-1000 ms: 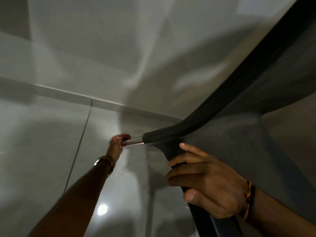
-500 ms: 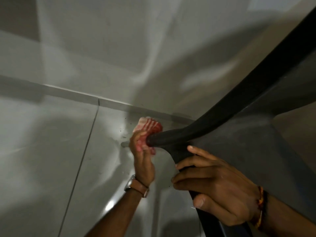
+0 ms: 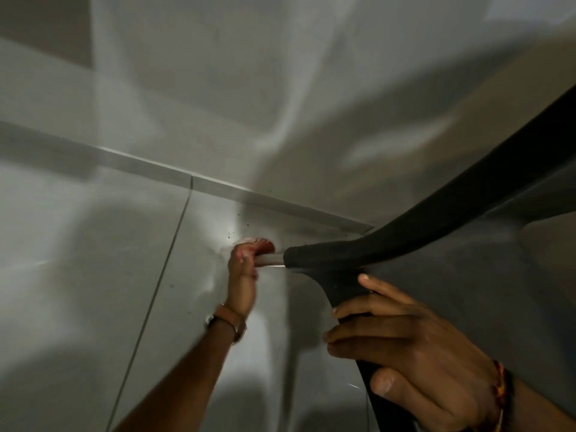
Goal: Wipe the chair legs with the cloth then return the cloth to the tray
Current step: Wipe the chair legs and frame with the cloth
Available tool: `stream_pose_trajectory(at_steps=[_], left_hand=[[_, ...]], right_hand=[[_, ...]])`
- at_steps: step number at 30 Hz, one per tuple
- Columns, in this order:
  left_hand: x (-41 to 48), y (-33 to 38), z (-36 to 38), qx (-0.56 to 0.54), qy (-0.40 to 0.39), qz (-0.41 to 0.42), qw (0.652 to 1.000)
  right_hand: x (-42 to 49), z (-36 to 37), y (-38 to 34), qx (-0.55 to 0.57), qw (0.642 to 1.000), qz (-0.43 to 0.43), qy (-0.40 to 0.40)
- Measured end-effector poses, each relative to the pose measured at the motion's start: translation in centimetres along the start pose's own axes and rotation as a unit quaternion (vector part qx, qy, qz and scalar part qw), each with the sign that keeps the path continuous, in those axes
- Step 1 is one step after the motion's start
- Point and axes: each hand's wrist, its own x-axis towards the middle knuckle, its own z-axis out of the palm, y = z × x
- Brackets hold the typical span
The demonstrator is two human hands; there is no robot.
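One shiny metal chair leg [image 3: 270, 259] was mid-wipe: our left hand [image 3: 241, 280] clenched the red cloth [image 3: 261, 244] around it, our right hand [image 3: 402, 347] gripped the black plastic chair frame [image 3: 414, 232]; tray unseen.

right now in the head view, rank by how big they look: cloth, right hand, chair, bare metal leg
1. chair
2. right hand, though nearness to the camera inflates it
3. and 4. cloth and bare metal leg: both small, too alike to rank

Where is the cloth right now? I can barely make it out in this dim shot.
In the head view, the red cloth sits left of centre, bunched in the left hand around the metal chair leg, just beyond the black chair frame.
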Motion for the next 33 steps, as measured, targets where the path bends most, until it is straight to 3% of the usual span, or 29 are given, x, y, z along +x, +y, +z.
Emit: stream_pose_trajectory(at_steps=[4,8,12,16,18,20,23,28,31,33], left_hand=[[-6.8,3.8,4.7,-0.06,0.037,0.135,0.988],[-5.9,2.4,5.0,-0.014,0.062,0.212,0.975],[-0.2,-3.0,-0.3,0.024,0.014,0.091,0.995],[6.7,-6.8,-4.1,0.106,-0.051,-0.046,0.992],[8.1,-7.4,-4.5,0.116,-0.06,-0.117,0.985],[7.3,-6.2,-3.5,0.093,-0.04,-0.136,0.985],[3.6,-2.2,-1.6,0.049,-0.028,-0.082,0.995],[-5.6,4.5,2.3,-0.022,-0.063,0.164,0.984],[-6.4,4.0,3.7,-0.029,-0.02,0.199,0.979],[-4.0,2.7,2.3,-0.027,-0.002,0.173,0.985]], right_hand=[[0.1,-0.2,-0.1,-0.008,1.0,0.011,-0.021],[0.1,-0.2,0.0,-0.019,0.999,0.004,-0.031],[0.1,0.0,0.2,0.006,1.0,0.002,-0.004],[0.2,0.3,0.5,0.0,1.0,-0.002,0.011],[0.5,0.2,0.6,0.008,1.0,-0.001,0.001],[0.5,0.1,0.5,0.001,1.0,0.001,0.001],[0.2,0.1,0.4,0.001,1.0,0.002,0.007],[-0.1,-0.1,0.4,-0.01,0.999,0.009,-0.039],[-0.1,-0.1,0.6,-0.02,0.998,0.007,-0.053],[-0.1,0.0,0.4,-0.016,1.0,0.006,-0.019]])
